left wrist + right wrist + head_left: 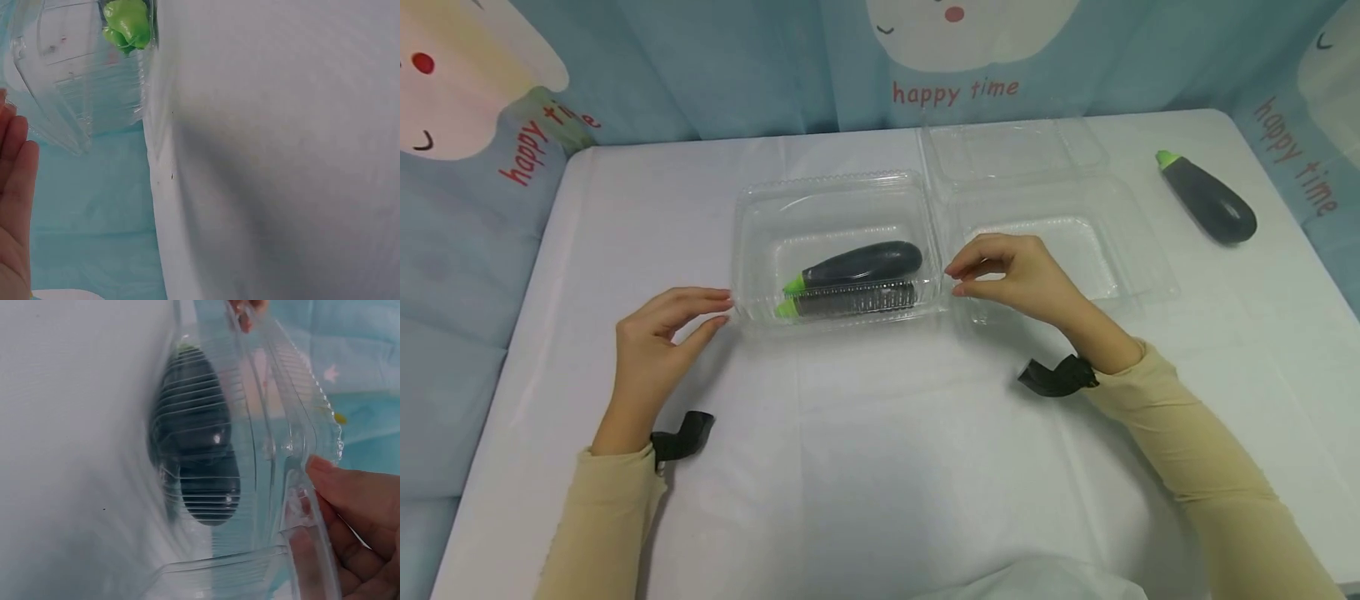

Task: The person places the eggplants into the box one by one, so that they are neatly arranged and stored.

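A clear plastic clamshell box (741, 225) stands left of centre. Inside it lies an eggplant (865, 262), dark with a green cap; just in front, a similar dark, green-tipped shape shows through the ribbed front wall. At the box's front left corner, my left hand (658, 342) holds the rim between fingertips and thumb. The right hand (1018, 271) pinches the rim at the opposite front corner, its thumb (350, 484) showing on the plastic in the right wrist view. In the left wrist view, the green cap (128, 25) shows through the box, beside the left fingers (22, 175).
A second clear clamshell box (1138, 242) sits open to the right, its raised lid (1015, 146) behind it. Another eggplant (1210, 200) lies at the far right. White cloth covers the table (887, 450); a blue printed curtain (760, 75) hangs behind.
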`<state>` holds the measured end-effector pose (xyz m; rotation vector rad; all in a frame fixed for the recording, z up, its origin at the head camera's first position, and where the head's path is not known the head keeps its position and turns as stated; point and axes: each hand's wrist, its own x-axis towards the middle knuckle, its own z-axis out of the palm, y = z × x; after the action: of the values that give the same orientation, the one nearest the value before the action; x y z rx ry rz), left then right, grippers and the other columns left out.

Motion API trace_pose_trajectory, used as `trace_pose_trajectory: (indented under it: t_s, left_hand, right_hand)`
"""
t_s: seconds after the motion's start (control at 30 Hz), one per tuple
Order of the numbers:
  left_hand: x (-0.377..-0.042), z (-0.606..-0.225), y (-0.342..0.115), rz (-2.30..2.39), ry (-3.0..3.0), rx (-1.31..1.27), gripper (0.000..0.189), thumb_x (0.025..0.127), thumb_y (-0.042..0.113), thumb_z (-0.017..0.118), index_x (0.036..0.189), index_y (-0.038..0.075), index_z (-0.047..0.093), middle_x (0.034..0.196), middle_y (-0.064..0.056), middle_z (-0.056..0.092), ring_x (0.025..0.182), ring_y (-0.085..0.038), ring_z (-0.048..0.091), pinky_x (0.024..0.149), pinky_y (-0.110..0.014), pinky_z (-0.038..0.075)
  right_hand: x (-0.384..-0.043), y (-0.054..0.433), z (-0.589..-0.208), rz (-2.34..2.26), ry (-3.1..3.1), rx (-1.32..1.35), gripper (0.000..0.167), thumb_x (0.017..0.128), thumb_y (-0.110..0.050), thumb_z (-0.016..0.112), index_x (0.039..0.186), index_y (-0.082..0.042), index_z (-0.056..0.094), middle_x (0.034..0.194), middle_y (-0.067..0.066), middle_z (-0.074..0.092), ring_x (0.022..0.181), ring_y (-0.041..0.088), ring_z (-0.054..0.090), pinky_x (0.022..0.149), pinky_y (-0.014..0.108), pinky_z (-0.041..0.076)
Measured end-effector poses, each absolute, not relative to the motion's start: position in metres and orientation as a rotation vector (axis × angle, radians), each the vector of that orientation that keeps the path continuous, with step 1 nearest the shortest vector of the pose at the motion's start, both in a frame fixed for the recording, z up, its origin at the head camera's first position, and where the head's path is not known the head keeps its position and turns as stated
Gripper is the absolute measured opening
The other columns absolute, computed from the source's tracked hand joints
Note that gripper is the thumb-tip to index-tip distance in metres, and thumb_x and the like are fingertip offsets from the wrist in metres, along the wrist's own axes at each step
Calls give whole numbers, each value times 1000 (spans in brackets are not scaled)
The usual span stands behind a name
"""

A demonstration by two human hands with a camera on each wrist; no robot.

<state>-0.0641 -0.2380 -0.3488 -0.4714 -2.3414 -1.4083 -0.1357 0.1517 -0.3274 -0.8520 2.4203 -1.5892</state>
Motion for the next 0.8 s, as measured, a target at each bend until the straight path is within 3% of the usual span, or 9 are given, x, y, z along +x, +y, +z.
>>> trace_pose_trajectory:
  t_s: [0.2, 0.37, 0.53, 0.8]
  left_hand:
    - [-60, -350, -232, -1575, -2283, -353, 25, 75, -27, 61, 97, -18, 64, 99, -6, 67, 97, -15, 61, 89, -23, 49]
    - [-55, -352, -225, -1568, -2449, -45, 20, 85, -6, 65, 104, -12, 61, 96, 8, 63, 91, -4, 60, 80, -14, 49]
    - [-50, -354, -225, -1494, -2670, 8, 21, 93, 12, 60, 101, -7, 63, 89, 11, 64, 84, 5, 59, 72, -9, 47]
    - [-48, -359, -220, -1920, -2580, 34, 27, 99, 10, 46, 95, -13, 60, 76, 10, 67, 73, -6, 66, 73, -17, 52]
  right_hand:
    - [-135, 150, -329, -1550, 2465, -846, 18, 74, 5, 77, 91, 4, 71, 89, 13, 68, 82, 12, 63, 77, 22, 52]
    - [-135, 151, -331, -1527, 2487, -868, 18, 75, 3, 77, 92, 3, 70, 90, 12, 69, 83, 13, 64, 79, 22, 51]
    - [-134, 151, -332, -1521, 2487, -864, 19, 75, 4, 76, 93, 2, 71, 91, 11, 69, 84, 13, 64, 79, 22, 51]
    - [-133, 151, -334, -1530, 2500, -872, 19, 75, 3, 77, 92, 1, 71, 90, 10, 69, 84, 13, 64, 80, 22, 51]
